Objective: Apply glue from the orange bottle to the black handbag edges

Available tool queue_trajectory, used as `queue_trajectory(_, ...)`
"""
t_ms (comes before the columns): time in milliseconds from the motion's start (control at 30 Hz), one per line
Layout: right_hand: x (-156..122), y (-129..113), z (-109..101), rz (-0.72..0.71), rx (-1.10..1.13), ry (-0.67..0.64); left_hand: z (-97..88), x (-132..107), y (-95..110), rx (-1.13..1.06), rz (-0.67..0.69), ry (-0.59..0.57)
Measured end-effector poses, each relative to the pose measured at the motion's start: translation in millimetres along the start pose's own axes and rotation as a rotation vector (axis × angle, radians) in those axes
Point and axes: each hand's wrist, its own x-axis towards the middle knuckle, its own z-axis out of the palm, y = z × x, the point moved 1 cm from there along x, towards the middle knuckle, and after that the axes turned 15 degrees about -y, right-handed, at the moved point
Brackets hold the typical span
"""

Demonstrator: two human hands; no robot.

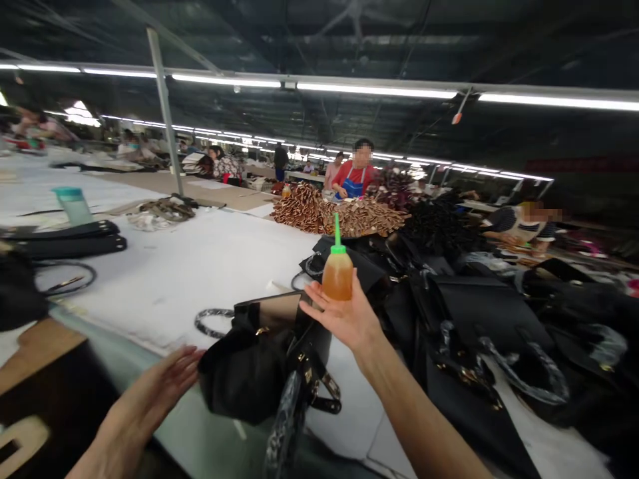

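Observation:
My right hand (pixel 344 318) holds up a squeeze bottle (pixel 338 276) with a green nozzle and amber liquid inside. The bottle stands upright on the palm, with the fingers spread out beneath and beside it. Below, a black handbag (pixel 249 372) lies at the table's near edge, its handles wrapped in clear plastic and its fittings gold-coloured. At the bag's left side is my left hand (pixel 167 382), open, fingers stretched out and holding nothing. Whether its fingertips touch the bag I cannot tell.
More black handbags (pixel 479 313) are heaped on the right. Bundles of brown strips (pixel 339 213) lie beyond them, before a person in a blue apron (pixel 353 186). To the left are a teal-lidded cup (pixel 74 206) and black pieces (pixel 64 241) on the white tabletop (pixel 200 263).

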Motion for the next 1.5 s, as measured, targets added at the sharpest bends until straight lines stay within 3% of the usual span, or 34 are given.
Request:
queue_trajectory(100, -1.9, -0.1, -1.8, -0.012, 0.008, 0.007, -6.0, -38.3, 12.6, 0.107, 0.215, 0.116)
queue_trajectory(167, -3.1, -1.3, -2.5, -0.016, 0.003, 0.002, 9.1, -65.2, 27.3, 0.364, 0.413, 0.102)
queue_trajectory(200, -3.6, -1.9, -2.7, -0.016, -0.002, 0.0, 21.3, -75.1, 34.5, 0.472, 0.479, 0.032)
queue_trajectory(267, -4.8, -2.5, -2.7, -0.015, -0.011, -0.002, 50.9, -83.6, 45.5, 0.652, 0.555, -0.257)
queue_trajectory(333, -6.5, -2.8, -2.2, -0.02, -0.019, -0.001, 79.8, -76.7, 51.2, 0.788, 0.569, -0.514)
queue_trajectory(400, -8.9, -3.3, -1.3, -0.03, -0.024, -0.001, 103.0, -59.3, 53.1, 0.873, 0.545, -0.67)
queue_trajectory(500, -14.3, -5.5, 0.8, -0.047, -0.032, 0.003, 124.5, -33.0, 53.6, 0.852, 0.467, -0.949)
queue_trajectory(600, -19.8, -8.4, 2.6, -0.043, -0.04, -0.004, 131.1, -22.4, 51.2, 0.822, 0.372, -1.162)
queue_trajectory(733, -20.0, -10.3, 2.1, -0.012, -0.055, -0.042, 128.0, -23.9, 35.2, 0.875, 0.301, -1.16)
queue_trajectory(867, -11.2, -8.9, 3.1, 0.013, -0.08, -0.07, 126.3, -30.6, 20.3, 0.854, 0.342, -1.102)
queue_trajectory(1000, 2.1, -4.5, 10.6, 0.054, -0.128, -0.064, 128.5, -36.2, 19.0, 0.842, 0.4, -1.014)
queue_trajectory(1100, 10.5, 0.5, 19.8, 0.073, -0.192, -0.068, 129.3, -40.7, 19.6, 0.835, 0.364, -1.044)
queue_trajectory(1267, 17.0, 5.9, 25.8, 0.059, -0.287, -0.07, 117.4, -39.5, 26.1, 0.875, 0.361, -0.999)
queue_trajectory(1500, 7.7, 0.8, 15.4, 0.087, -0.305, -0.035, 87.7, -22.3, 57.5, 1.045, 0.466, -0.981)
